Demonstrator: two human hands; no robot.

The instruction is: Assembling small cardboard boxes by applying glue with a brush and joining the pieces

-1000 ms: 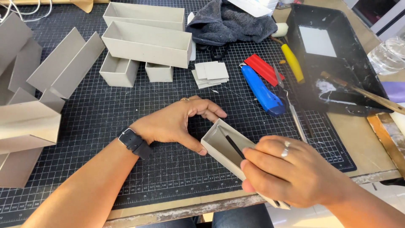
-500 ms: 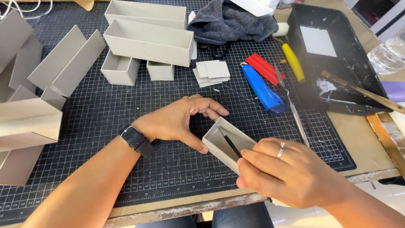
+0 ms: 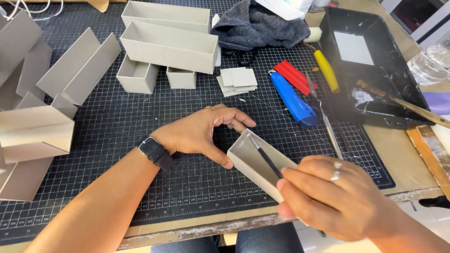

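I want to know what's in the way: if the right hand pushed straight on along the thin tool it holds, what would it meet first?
Probably the far end wall of the small grey cardboard box. The right hand aims its thin dark tool into that corner, with the left hand just beyond. Depth is hard to judge.

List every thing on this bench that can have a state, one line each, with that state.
Left hand: bracing the small box's end.
Right hand: gripping a thin brush.
Small grey box: open, tilted, brush tip inside.
Thin brush: held, slanted into the box.
Long grey boxes: open, stacked.
Blue utility knife: lying flat, unheld.
Black tray: smeared with white.
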